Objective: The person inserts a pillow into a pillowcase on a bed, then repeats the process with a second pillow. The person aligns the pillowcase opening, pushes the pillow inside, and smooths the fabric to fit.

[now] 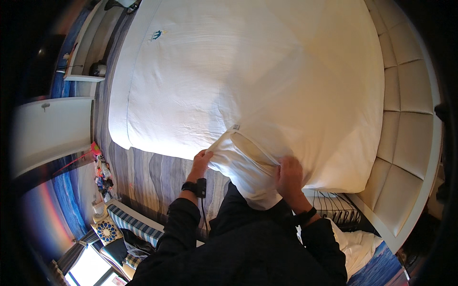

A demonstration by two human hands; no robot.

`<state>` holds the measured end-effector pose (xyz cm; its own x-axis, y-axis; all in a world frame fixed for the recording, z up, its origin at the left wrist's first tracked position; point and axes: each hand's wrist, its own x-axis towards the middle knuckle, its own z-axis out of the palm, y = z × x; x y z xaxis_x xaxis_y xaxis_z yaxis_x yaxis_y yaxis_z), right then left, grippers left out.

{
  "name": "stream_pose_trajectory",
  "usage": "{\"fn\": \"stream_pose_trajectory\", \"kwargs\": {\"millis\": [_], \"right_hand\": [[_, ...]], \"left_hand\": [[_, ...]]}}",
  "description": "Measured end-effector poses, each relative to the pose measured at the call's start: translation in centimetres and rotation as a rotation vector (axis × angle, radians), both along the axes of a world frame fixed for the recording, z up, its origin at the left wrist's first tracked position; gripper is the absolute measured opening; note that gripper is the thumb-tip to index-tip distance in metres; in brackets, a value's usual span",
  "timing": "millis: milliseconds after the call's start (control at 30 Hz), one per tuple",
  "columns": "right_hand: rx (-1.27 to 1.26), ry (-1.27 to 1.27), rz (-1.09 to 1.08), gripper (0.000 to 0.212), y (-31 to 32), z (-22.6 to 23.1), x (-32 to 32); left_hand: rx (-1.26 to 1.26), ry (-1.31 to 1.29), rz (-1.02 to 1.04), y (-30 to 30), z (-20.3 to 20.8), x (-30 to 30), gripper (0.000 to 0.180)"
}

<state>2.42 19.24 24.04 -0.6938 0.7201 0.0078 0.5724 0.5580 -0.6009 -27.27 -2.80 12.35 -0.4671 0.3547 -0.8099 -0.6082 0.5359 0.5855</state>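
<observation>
Both hands hold a white pillowcase (pixel 243 174) at the bed's near edge. Its open mouth faces up, showing a cream fold inside, and a small tag (pixel 236 127) sticks out at its far corner. My left hand (pixel 202 161) is closed on the left corner of the mouth. On the opposite side, my right hand (pixel 289 175) is closed on the rim, slightly blurred. Loose cloth hangs below between my arms. Whether a pillow is inside, I cannot tell. The case lies partly over the white sheet (pixel 181 86) covering the bed.
A padded cream headboard (pixel 400 133) runs along the right. Under the bed's near right corner a dark striped base (pixel 334 209) shows beside bunched white bedding (pixel 358 245). Wavy grey carpet (pixel 148 178) lies left, with a striped bench (pixel 136 221) and patterned cushion (pixel 109 230) beyond.
</observation>
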Motion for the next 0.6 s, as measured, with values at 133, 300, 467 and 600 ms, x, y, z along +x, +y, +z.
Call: {"fn": "stream_pose_trajectory", "kwargs": {"millis": [133,300,467,600], "right_hand": [[0.092,0.135,0.200,0.029,-1.4,1.6,-3.6],[-0.170,-0.010,0.224,0.020,-3.0,-0.8,-7.6],[-1.236,0.070,-0.078,0.019,-2.8,-5.2,-10.5],[-1.529,-0.091,0.262,0.025,-1.7,-5.6,-12.2]], "left_hand": [[-0.163,1.043,-0.680,1.5,1.8,-0.5,0.024],[-0.310,1.179,-1.143,3.3,1.7,-3.0,0.020],[-0.090,0.670,-0.779,4.2,2.0,-6.9,0.026],[-0.019,0.161,-0.446,4.7,3.1,-7.7,0.027]]}}
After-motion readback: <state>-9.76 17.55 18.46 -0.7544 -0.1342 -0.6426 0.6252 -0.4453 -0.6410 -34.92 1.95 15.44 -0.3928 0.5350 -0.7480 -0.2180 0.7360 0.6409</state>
